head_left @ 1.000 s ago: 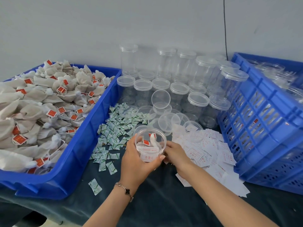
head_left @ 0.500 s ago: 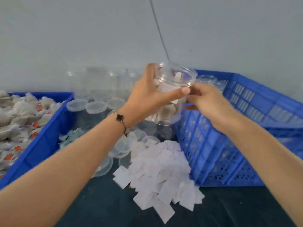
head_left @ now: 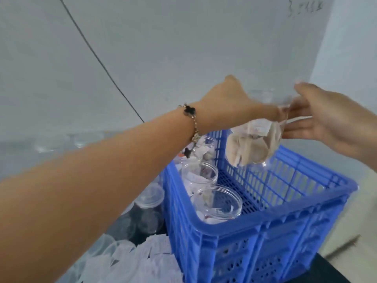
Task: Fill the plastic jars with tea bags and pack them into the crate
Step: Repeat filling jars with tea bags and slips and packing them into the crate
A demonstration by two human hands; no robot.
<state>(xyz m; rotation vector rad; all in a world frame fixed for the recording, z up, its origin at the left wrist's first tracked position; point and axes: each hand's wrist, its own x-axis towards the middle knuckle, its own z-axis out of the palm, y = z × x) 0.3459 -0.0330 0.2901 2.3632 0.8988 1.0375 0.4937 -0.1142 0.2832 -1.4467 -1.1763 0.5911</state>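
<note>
Pale grey wall (head_left: pixel 183 37), thin black cable (head_left: pixel 98 58) slanting down, faint scribble (head_left: pixel 305 9).

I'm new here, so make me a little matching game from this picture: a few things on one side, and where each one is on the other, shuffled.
Things:
1. filled jar
2. bracelet
3. open jars
4. paper slips

Places:
A. standing inside the blue crate, along its left side
B. heaped on the table left of the crate
C. held in the air above the crate, between the left hand and right hand
D. round the left wrist

Pairs: 1-C, 2-D, 3-A, 4-B
</note>
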